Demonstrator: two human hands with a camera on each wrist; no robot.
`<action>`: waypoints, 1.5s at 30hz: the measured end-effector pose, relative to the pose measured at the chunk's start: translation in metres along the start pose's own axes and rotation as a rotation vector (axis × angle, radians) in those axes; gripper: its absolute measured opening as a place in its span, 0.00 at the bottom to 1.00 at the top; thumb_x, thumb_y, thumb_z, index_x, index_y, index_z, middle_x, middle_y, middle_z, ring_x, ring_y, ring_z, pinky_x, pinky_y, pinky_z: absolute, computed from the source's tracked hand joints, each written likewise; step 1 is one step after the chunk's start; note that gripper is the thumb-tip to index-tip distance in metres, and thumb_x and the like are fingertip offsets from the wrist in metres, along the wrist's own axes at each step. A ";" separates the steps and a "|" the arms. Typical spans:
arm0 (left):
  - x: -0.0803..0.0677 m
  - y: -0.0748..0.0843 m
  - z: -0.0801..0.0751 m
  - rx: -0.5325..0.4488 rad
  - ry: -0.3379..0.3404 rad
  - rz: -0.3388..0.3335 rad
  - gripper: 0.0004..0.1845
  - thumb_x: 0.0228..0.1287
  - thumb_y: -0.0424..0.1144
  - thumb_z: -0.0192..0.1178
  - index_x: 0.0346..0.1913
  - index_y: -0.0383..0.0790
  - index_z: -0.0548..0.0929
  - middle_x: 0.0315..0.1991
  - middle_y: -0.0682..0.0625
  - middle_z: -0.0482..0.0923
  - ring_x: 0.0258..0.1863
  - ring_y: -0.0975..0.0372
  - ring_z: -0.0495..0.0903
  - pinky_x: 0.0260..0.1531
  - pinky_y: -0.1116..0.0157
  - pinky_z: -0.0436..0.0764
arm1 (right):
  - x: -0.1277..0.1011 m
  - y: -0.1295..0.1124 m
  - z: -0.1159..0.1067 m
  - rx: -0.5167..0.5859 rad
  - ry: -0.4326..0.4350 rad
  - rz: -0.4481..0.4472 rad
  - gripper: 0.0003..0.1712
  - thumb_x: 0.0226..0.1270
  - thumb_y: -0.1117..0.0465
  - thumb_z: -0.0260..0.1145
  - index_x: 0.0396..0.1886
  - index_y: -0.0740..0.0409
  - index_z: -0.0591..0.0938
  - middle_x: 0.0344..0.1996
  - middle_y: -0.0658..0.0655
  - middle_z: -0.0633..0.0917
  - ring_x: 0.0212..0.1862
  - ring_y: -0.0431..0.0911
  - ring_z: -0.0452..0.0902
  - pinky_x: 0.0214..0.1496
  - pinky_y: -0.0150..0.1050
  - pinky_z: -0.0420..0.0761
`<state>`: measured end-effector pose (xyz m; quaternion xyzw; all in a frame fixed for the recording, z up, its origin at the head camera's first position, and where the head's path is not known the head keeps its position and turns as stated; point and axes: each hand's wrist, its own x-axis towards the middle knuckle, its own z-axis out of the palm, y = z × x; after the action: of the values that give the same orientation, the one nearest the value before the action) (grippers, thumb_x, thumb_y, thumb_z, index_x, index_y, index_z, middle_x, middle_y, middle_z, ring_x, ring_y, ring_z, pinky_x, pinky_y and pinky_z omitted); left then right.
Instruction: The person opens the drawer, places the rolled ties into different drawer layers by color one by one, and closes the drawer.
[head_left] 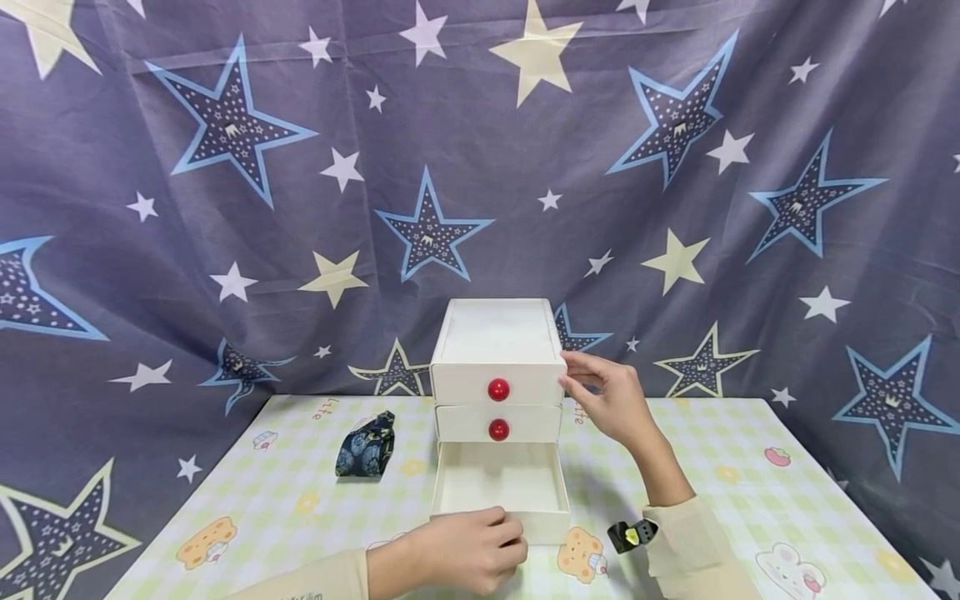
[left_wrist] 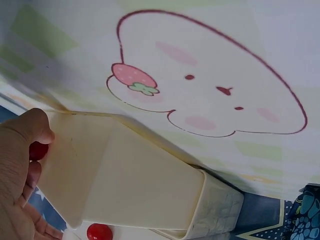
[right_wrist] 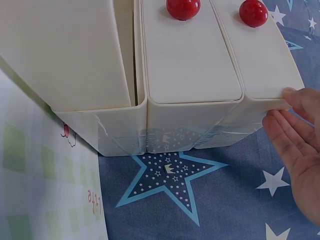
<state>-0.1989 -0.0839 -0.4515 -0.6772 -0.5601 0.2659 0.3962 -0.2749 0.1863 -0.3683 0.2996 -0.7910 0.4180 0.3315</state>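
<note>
A white cabinet of three stacked drawers [head_left: 495, 329] stands on the table. Its bottom drawer [head_left: 547, 527] is pulled well out, and its bare inside shows from above. My left hand [head_left: 472, 550] is at that drawer's front, thumb and fingers around its red knob [left_wrist: 38, 151]. The upper two drawers, with red knobs [head_left: 498, 389], are pushed in. At the cabinet's upper right front corner is my right hand [head_left: 611, 398]; its thumb lies on the front edge and its fingers bear against the side, pinching the corner.
A dark blue patterned cloth pouch [head_left: 366, 446] lies left of the cabinet. On the table near my right sleeve is a small black strap-like item with a yellow mark [head_left: 632, 535]. A star-printed curtain [head_left: 480, 125] hangs behind the checked tablecloth [head_left: 285, 500].
</note>
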 end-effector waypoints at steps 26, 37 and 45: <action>0.004 0.007 -0.018 -0.081 -0.076 -0.020 0.17 0.79 0.42 0.44 0.37 0.58 0.83 0.42 0.59 0.76 0.44 0.63 0.73 0.44 0.66 0.78 | 0.000 0.000 -0.001 -0.002 -0.004 0.000 0.21 0.65 0.69 0.74 0.58 0.64 0.85 0.44 0.61 0.90 0.42 0.51 0.90 0.44 0.39 0.88; 0.005 0.011 -0.021 -0.161 -0.091 -0.050 0.12 0.80 0.44 0.46 0.40 0.56 0.80 0.41 0.60 0.73 0.41 0.66 0.69 0.43 0.69 0.74 | 0.000 -0.002 -0.001 -0.013 -0.009 0.000 0.21 0.65 0.69 0.74 0.58 0.64 0.85 0.43 0.61 0.90 0.43 0.52 0.90 0.44 0.41 0.88; 0.008 0.015 -0.022 -0.184 -0.058 -0.087 0.13 0.81 0.41 0.44 0.43 0.54 0.80 0.39 0.61 0.74 0.39 0.68 0.69 0.41 0.71 0.72 | 0.000 -0.002 -0.001 -0.006 -0.011 0.005 0.21 0.65 0.70 0.74 0.58 0.64 0.85 0.44 0.62 0.90 0.43 0.52 0.89 0.45 0.42 0.88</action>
<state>-0.1712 -0.0827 -0.4513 -0.6777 -0.6222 0.2154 0.3273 -0.2726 0.1864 -0.3668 0.2990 -0.7948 0.4148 0.3269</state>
